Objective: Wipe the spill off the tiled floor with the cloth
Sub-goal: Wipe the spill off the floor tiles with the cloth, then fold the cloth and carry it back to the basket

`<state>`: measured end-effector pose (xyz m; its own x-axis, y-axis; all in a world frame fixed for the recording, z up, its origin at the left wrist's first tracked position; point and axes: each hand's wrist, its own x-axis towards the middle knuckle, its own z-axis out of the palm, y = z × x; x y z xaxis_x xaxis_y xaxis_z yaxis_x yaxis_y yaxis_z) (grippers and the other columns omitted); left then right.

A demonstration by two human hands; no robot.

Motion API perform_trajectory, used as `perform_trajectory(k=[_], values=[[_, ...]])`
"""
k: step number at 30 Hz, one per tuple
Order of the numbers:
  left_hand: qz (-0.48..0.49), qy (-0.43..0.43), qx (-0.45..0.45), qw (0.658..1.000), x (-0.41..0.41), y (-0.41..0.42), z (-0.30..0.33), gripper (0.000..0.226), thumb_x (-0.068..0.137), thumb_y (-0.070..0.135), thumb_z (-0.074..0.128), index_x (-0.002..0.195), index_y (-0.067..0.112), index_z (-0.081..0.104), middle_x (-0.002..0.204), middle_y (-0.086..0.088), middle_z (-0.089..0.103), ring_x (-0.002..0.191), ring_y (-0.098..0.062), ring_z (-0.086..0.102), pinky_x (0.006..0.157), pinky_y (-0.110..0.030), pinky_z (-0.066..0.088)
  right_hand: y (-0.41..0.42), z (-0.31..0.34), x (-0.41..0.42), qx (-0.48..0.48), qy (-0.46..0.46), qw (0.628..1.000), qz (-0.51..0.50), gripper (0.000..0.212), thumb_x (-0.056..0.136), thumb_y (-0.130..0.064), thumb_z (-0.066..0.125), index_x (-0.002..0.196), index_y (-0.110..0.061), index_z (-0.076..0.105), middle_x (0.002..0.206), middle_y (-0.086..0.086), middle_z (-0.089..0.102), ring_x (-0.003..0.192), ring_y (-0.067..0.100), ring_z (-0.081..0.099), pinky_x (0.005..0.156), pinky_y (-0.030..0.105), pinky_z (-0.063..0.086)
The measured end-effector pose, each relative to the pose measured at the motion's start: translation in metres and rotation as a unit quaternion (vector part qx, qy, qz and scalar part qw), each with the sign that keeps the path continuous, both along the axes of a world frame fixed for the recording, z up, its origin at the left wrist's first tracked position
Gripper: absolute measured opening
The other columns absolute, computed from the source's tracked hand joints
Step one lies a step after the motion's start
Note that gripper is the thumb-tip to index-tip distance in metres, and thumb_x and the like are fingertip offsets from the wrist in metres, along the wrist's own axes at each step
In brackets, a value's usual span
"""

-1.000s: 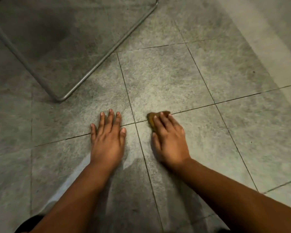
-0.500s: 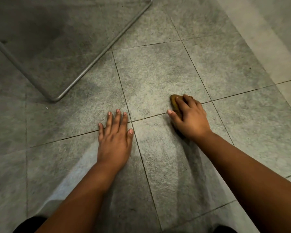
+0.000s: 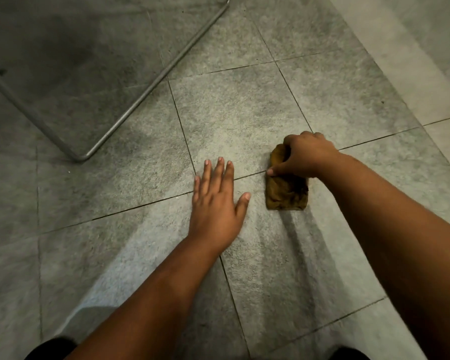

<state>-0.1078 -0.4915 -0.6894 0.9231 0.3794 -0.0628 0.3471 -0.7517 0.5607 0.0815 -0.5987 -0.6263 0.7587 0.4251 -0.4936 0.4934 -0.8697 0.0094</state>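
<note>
The right hand (image 3: 307,155) grips the cloth (image 3: 286,189): its fingers are curled over the cloth's far end, knuckles up, and the thumb stretches out to the left and presses on the cloth's left edge, just where a grout line meets it. The fingertips themselves are hidden under the hand. The left hand (image 3: 217,201) lies flat on the floor (image 3: 244,113), palm down, fingers straight and a little spread, the thumb out to the right; it holds nothing. It rests just left of the cloth, apart from it, with a strip of bare tile between thumb and cloth.

The cloth sits on the floor straddling a grout line, to the right of the crossing where four tiles meet. It is a folded, roughly oblong pad, mustard-brown, with soft wrinkles across its near half. Its long axis runs away from the person, slightly tilted; the near end is free and square-cut, the far end is under the hand.

The tiles are grey, matt and grainy like stone, set in large squares with thin dark grout lines. A paler, hazy patch spreads over the tile beyond the hands; whether it is wet cannot be told. At the upper left a bent metal tube (image 3: 151,89), round and shiny, rests on the floor in a V with a rounded corner. A lighter band of floor runs along the right edge.
</note>
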Motion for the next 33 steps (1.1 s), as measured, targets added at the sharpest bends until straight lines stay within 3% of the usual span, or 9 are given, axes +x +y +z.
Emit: perform_trajectory(k=[6,9,11,13,16,19,22,27,33], values=[[-0.009,0.039,-0.254,0.966,0.041,-0.013,0.036,0.098,0.081,0.06,0.068,0.156,0.029,0.012,0.161,0.005,0.02,0.148,-0.015,0.015,0.119,-0.038,0.021,-0.003,0.06,-0.004,0.016,0.104,0.991,0.08,0.04,0.079,-0.045,0.077,0.097,-0.018,0.055,0.094,0.0,0.058,0.088,0.02,0.055,0.067,0.03,0.044],[-0.033,0.064,-0.411,0.909,0.058,-0.013,0.053,0.084,0.073,0.051,0.081,0.144,0.03,0.041,0.14,0.006,0.054,0.128,-0.01,0.051,0.109,-0.038,0.042,-0.03,0.107,-0.002,0.159,0.144,0.977,0.02,0.034,0.079,-0.035,0.08,0.076,-0.022,0.049,0.07,-0.009,0.056,0.067,0.01,0.055,0.055,0.023,0.043],[-0.023,0.052,-0.5,0.864,0.066,-0.014,0.065,0.059,0.072,0.046,0.083,0.122,0.025,0.06,0.117,0.003,0.069,0.11,-0.012,0.064,0.103,-0.042,0.048,-0.049,0.134,-0.001,0.257,0.19,0.945,-0.067,0.032,0.076,-0.03,0.083,0.074,-0.019,0.053,0.06,-0.01,0.06,0.057,0.005,0.057,0.051,0.019,0.046],[-0.009,0.025,-0.587,0.809,0.077,-0.022,0.082,0.051,0.075,0.038,0.08,0.117,0.016,0.063,0.114,-0.007,0.071,0.11,-0.02,0.066,0.103,-0.043,0.049,-0.073,0.149,0.005,0.342,0.218,0.9,-0.158,0.028,0.076,-0.027,0.083,0.086,-0.012,0.061,0.071,-0.002,0.071,0.065,0.009,0.068,0.057,0.022,0.053],[-0.001,0.019,-0.653,0.757,0.093,-0.031,0.093,0.047,0.078,0.027,0.071,0.121,0.012,0.062,0.116,-0.009,0.071,0.111,-0.023,0.067,0.095,-0.038,0.053,-0.102,0.122,0.006,0.457,0.251,0.785,-0.335,0.031,0.08,-0.02,0.078,0.101,-0.004,0.062,0.092,0.012,0.075,0.08,0.021,0.074,0.064,0.028,0.057],[0.011,0.06,-0.605,0.794,0.111,-0.032,0.09,0.036,0.087,0.024,0.069,0.119,0.01,0.064,0.111,-0.008,0.073,0.106,-0.021,0.069,0.098,-0.04,0.052,-0.111,0.077,-0.001,0.466,0.281,0.686,-0.482,0.026,0.087,-0.019,0.073,0.109,-0.009,0.062,0.101,0.012,0.075,0.083,0.021,0.07,0.071,0.032,0.053],[0.014,0.092,-0.537,0.838,0.132,-0.028,0.079,0.025,0.092,0.023,0.067,0.114,0.01,0.066,0.106,-0.006,0.075,0.101,-0.019,0.071,0.098,-0.041,0.052,-0.113,0.053,0.01,0.429,0.302,0.686,-0.504,0.017,0.09,-0.012,0.07,0.105,-0.011,0.062,0.089,0.007,0.072,0.081,0.022,0.067,0.074,0.035,0.052],[0.043,0.079,-0.511,0.855,0.175,-0.027,0.075,0.028,0.095,0.024,0.064,0.117,0.007,0.066,0.109,-0.007,0.074,0.098,-0.017,0.071,0.092,-0.034,0.055,-0.094,0.053,0.046,0.466,0.231,0.673,-0.525,0.016,0.091,-0.008,0.067,0.102,-0.015,0.057,0.089,0.008,0.068,0.072,0.018,0.064,0.05,0.023,0.047],[0.034,0.027,-0.462,0.886,0.212,-0.026,0.116,0.022,0.098,0.021,0.058,0.117,0.012,0.066,0.109,-0.004,0.073,0.099,-0.016,0.07,0.09,-0.033,0.055,-0.079,0.091,0.054,0.559,0.128,0.634,-0.519,0.023,0.094,-0.01,0.062,0.117,-0.011,0.056,0.086,0.0,0.062,0.065,0.006,0.057,0.042,0.009,0.039]])
